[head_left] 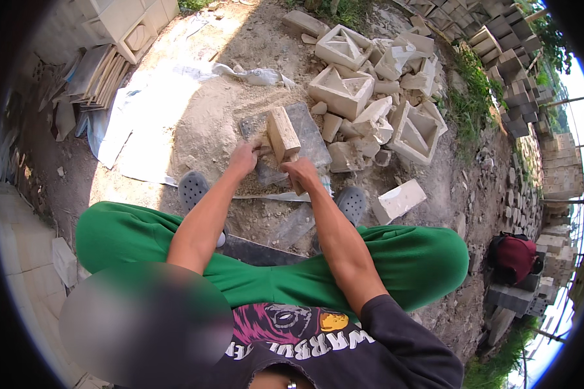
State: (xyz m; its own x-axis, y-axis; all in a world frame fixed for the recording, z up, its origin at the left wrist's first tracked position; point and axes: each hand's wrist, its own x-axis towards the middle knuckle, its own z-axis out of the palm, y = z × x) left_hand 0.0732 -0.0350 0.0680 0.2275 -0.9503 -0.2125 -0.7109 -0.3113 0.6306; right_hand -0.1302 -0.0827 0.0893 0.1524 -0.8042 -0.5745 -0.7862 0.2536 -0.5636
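Observation:
My right hand [300, 170] is wrapped round the handle of a wooden mallet [283, 135]. The mallet's blocky head points away from me over a dark flat slab [313, 139] on the ground. Close to the left of the mallet head, my left hand [244, 159] is low at the slab's left edge with its fingers curled in. Crumbled pale material [261, 138] lies around those fingertips. The mallet and the fingers themselves hide whatever the left hand grips.
Broken pale blocks [373, 120] and hollow square moulded blocks [342, 91] are heaped beyond the slab to the right. One loose block [400, 201] lies beside my right shoe [352, 205]. White sheeting [150, 123] spreads at left, near stacked boards [100, 76]. A red-and-black bag [514, 258] sits far right.

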